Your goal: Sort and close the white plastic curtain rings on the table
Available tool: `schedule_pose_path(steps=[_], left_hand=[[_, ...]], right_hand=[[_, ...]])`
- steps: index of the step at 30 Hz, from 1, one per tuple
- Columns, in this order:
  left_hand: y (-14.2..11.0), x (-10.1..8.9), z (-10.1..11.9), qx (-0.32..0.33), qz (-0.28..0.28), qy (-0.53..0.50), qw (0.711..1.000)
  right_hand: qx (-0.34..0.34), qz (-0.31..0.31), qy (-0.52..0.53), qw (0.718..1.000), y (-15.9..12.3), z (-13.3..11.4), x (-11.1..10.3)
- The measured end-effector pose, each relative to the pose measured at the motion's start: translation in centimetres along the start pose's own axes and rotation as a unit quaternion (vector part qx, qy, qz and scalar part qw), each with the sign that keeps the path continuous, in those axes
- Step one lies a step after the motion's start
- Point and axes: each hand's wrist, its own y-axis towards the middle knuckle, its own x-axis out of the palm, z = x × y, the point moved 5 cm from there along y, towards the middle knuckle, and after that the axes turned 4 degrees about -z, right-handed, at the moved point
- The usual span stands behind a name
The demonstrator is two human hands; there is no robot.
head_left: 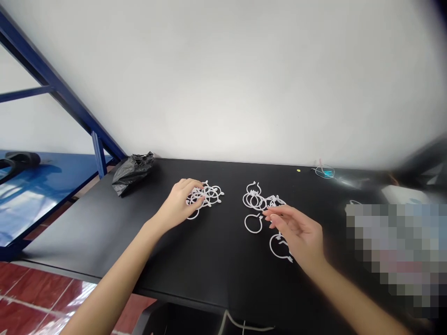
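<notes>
Two groups of white plastic rings lie on a black table (104,218). My left hand (181,202) rests on the left pile of rings (209,194), its fingers curled over the near edge of the pile. My right hand (296,230) hovers with fingers stretched out and apart, its fingertips just beside the right cluster of rings (256,200). One single ring (253,224) lies left of that hand, and another ring (278,246) lies partly under its palm. Neither hand is lifting a ring.
A crumpled black plastic bag (132,172) sits at the table's far left corner. A small clear object with a blue part (324,172) lies at the back right by the white wall. A blue metal frame (52,83) and blue surface stand to the left.
</notes>
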Motion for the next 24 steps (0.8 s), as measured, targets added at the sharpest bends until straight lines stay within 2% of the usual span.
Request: schedule_pose_path(steps=[4, 8, 11, 14, 19, 22, 24], left_hand=[[-0.2, -0.3, -2.7, -0.037, -0.018, 0.004, 0.999], [-0.1, 0.1, -2.5, -0.030, -0.022, -0.002, 0.999], [0.6, 0.6, -1.0, -0.007, -0.014, -0.001, 1.000], [1.9, 1.7, 1.5, 0.040, -0.030, 0.008, 0.999], [4.8, 5.4, 5.0, 0.125, -0.096, 0.005, 0.988], [6.3, 7.7, 5.9, 0.135, -0.127, 0.010, 0.983], [6.8, 8.6, 6.2, 0.132, -0.132, 0.009, 0.982]], right_hand=[[-0.005, -0.004, 0.005, 1.000, 0.0, -0.3, 0.1], [-0.001, -0.001, 0.006, 1.000, 0.1, -0.3, 0.0], [-0.004, 0.005, 0.000, 1.000, 0.2, -0.6, 0.0], [-0.010, 0.008, -0.002, 1.000, 0.3, -0.8, 0.0], [-0.005, 0.010, -0.007, 1.000, 0.3, -0.6, -0.1], [-0.005, 0.018, -0.012, 1.000, 0.3, -0.4, -0.2], [-0.006, 0.019, -0.016, 1.000, 0.3, -0.4, -0.2]])
